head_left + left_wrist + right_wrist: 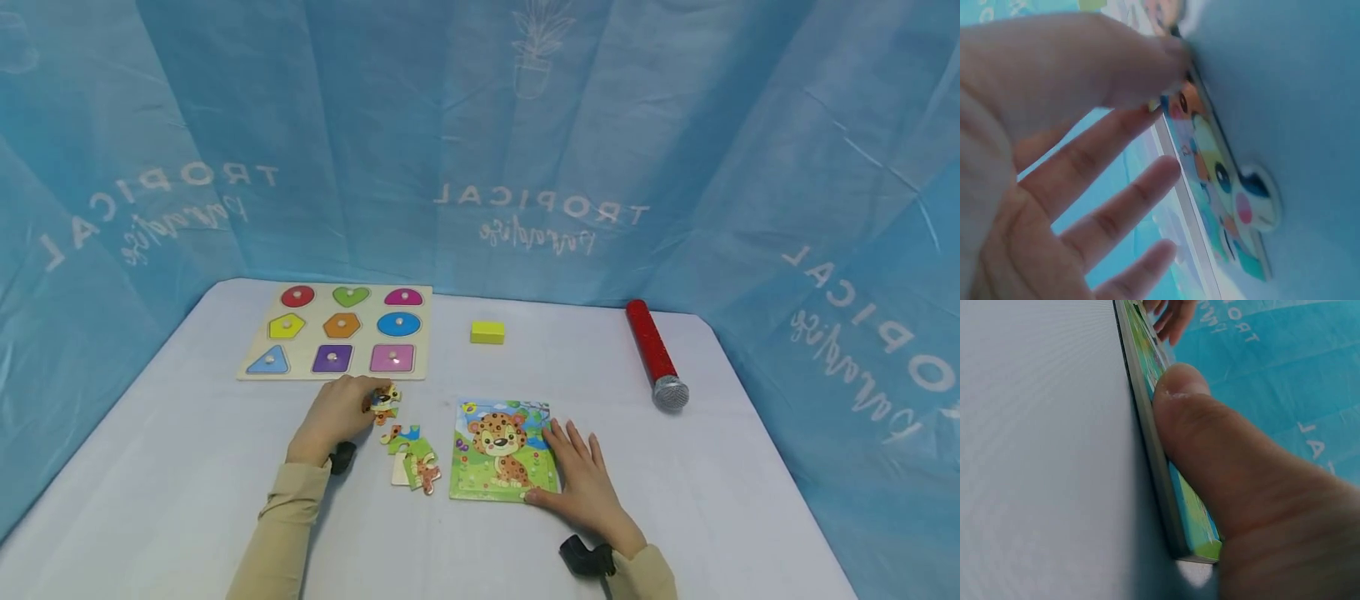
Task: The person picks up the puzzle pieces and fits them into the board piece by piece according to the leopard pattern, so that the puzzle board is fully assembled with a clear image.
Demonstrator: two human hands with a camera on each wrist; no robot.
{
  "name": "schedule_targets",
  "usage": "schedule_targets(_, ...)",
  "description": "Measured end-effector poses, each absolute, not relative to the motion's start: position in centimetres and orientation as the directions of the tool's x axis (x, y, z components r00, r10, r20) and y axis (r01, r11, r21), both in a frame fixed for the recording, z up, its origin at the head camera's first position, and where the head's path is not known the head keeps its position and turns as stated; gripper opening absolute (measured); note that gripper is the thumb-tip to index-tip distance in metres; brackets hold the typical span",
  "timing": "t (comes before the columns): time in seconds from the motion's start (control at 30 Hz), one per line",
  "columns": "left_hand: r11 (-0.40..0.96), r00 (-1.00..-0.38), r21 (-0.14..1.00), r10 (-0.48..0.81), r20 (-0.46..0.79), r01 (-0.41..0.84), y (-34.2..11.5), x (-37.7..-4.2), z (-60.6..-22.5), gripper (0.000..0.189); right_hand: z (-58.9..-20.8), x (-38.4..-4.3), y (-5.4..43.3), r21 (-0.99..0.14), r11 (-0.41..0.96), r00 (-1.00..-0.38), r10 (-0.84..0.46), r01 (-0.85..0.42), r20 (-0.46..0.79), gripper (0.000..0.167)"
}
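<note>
In the head view my left hand pinches jigsaw pieces between thumb and forefinger, low over the white table. Its other fingers stretch out loosely in the left wrist view, where the pieces show a printed animal face. More jigsaw pieces lie in a small overlapping group nearer me, one with its pale back up. To their right is a square puzzle board with a spotted leopard cub picture. My right hand rests spread at its right edge, the thumb pressing on the rim near a corner.
A wooden shape board with knobbed coloured shapes lies at the back left. A yellow block stands at the back middle. At the back right lies a red microphone. Blue curtains hang behind the table.
</note>
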State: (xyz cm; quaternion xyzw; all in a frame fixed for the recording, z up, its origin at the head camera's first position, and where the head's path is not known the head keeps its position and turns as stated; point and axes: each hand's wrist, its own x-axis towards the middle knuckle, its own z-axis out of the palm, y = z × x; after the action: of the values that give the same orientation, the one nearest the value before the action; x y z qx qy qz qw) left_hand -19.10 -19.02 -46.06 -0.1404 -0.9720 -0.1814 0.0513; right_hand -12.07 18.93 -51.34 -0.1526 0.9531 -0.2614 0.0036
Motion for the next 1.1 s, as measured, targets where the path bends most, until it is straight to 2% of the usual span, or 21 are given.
schedule_targets(0.13, 0.9, -0.956, 0.332, 0.241, 0.165, 0.284, -18.7, -19.0, -45.6, 0.042, -51.4, -12.1, 18.9, -0.502, 0.816, -0.953, -0.294, -0.288, 0.07, 0.102)
schedule_targets(0.23, 0.875, -0.937, 0.345, 0.285, 0.201, 0.34, -17.4, -18.6, -45.1, 0.041, -51.4, -12.1, 18.9, -0.506, 0.813, -0.954, -0.292, -0.287, 0.071, 0.101)
schedule_targets(0.43, 0.796, -0.842, 0.281, 0.481, 0.243, 0.536, -12.2, -17.2, -44.6, 0.035, -51.4, -12.1, 18.9, -0.507, 0.811, -0.953, -0.291, -0.292, 0.083, 0.101)
schedule_targets(0.7, 0.711, -0.72, 0.122, 0.667, 0.194, 0.692, -6.3, -14.9, -45.3, 0.021, -51.4, -12.2, 19.4, -0.478, 0.821, -0.948, -0.301, -0.313, 0.103, 0.101)
schedule_targets(0.93, 0.731, -0.712, -0.042, 0.674, 0.197, 0.681, -4.5, -14.4, -45.8, 0.02, -51.3, -12.3, 19.5, -0.478, 0.81, -0.939, -0.316, -0.34, 0.132, 0.1)
schedule_targets(1.1, 0.725, -0.709, -0.031, 0.681, 0.184, 0.688, -4.6, -14.4, -45.6, 0.024, -51.3, -12.2, 19.1, -0.487, 0.808, -0.941, -0.319, -0.332, 0.111, 0.099)
